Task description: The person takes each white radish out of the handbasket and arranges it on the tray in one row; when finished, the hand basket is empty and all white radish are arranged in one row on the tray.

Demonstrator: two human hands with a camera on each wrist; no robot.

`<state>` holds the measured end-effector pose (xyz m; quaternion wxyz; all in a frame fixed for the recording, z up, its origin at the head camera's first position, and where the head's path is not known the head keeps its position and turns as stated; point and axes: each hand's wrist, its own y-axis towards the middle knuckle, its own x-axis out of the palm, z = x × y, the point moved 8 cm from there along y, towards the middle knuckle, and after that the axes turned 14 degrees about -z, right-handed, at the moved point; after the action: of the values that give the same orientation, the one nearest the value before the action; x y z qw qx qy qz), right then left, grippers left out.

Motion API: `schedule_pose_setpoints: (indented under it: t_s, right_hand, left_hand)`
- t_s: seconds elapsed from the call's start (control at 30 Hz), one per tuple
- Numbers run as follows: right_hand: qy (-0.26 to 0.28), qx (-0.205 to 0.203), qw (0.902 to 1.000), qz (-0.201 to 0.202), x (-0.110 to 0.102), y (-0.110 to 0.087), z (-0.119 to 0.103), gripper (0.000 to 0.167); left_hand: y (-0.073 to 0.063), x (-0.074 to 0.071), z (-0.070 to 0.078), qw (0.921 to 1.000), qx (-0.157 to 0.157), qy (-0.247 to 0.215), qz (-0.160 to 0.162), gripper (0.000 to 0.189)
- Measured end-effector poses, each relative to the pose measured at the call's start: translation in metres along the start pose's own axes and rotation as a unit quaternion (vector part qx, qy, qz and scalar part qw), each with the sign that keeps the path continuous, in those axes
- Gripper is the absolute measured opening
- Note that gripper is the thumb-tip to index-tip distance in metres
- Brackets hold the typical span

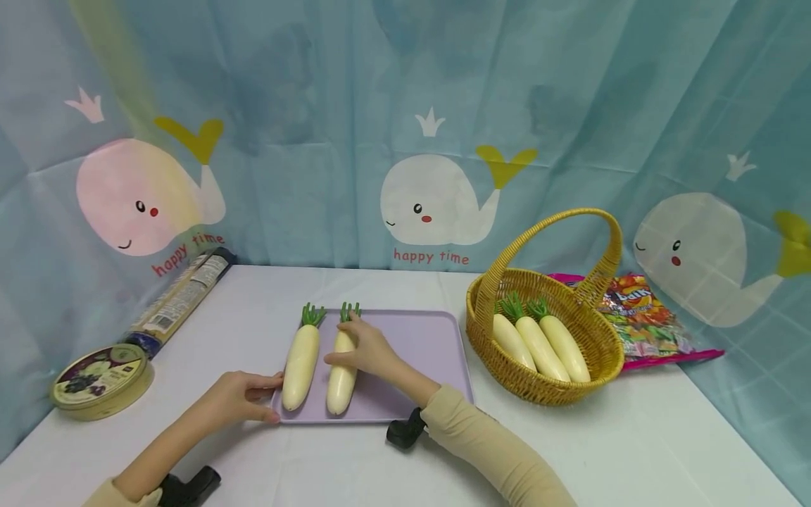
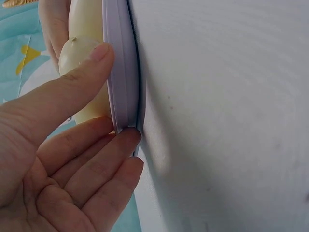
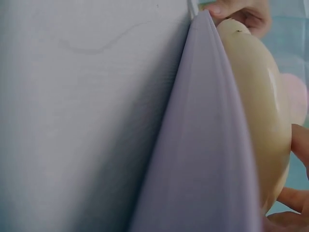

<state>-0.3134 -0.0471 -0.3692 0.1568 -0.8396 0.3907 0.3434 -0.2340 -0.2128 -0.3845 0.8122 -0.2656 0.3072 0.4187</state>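
A white radish (image 1: 341, 384) with a green top lies upright along the lilac tray (image 1: 412, 352). My right hand (image 1: 370, 348) reaches over it, thumb and fingers gripping its upper half. In the right wrist view, fingers (image 3: 300, 145) meet the far side of this radish (image 3: 258, 106). To its left on the tray is a second white radish (image 1: 300, 366). My left hand (image 1: 237, 398) holds the tray's near left corner; the left wrist view has the thumb near the rim (image 2: 123, 67) and fingertips against the corner.
Right of the tray stands a wicker basket (image 1: 538, 394) with several white radishes (image 1: 541, 348) in it. Behind it lies a colourful candy bag (image 1: 643, 317). On the left are a round tin (image 1: 101, 384) and a long package (image 1: 184, 296). A whale-print curtain (image 1: 304, 197) hangs behind.
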Motion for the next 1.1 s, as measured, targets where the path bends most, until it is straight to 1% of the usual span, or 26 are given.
schedule_pose_setpoints:
  t_s: [0.17,0.33,0.4,0.63,0.7,0.8,1.0,1.1]
  right_hand:
    - [0.02,-0.006,0.9998,-0.001,0.0026,0.0014,0.0014,0.065]
    - [0.049,-0.003,0.9987,-0.013,0.0055,0.0031,0.0047,0.064]
    - [0.048,0.003,0.9987,-0.017,0.0057,0.0029,0.0057,0.064]
    - [0.019,0.015,0.9995,-0.02,0.0027,0.0022,0.0044,0.063]
    - [0.02,0.016,0.9994,-0.022,0.0028,0.0018,0.004,0.063]
    - [0.022,0.019,0.9992,-0.026,0.0036,0.0023,0.0048,0.062]
    - [0.018,0.01,0.9996,-0.021,0.0037,0.0063,0.0033,0.059]
    - [0.021,0.005,0.9995,-0.023,0.0042,0.0075,0.0019,0.059]
  left_hand:
    - [-0.0009,0.0005,-0.0006,1.0,-0.003,0.006,0.001,0.07]
    - [-0.0011,0.0006,0.0007,1.0,-0.004,0.004,0.002,0.07]
    - [-0.001,0.0006,0.0011,1.0,-0.005,0.003,0.001,0.07]
    - [-0.001,0.0009,0.001,1.0,-0.006,-0.007,-0.002,0.071]
    - [-0.0011,0.0011,0.0012,1.0,-0.004,-0.004,-0.002,0.071]
    - [-0.0012,0.0011,0.0007,1.0,-0.009,0.001,0.001,0.071]
    - [-0.0014,-0.0002,0.0002,0.9998,-0.016,-0.012,0.003,0.071]
    - [-0.0009,-0.0003,0.0016,0.9999,-0.005,-0.013,-0.001,0.071]
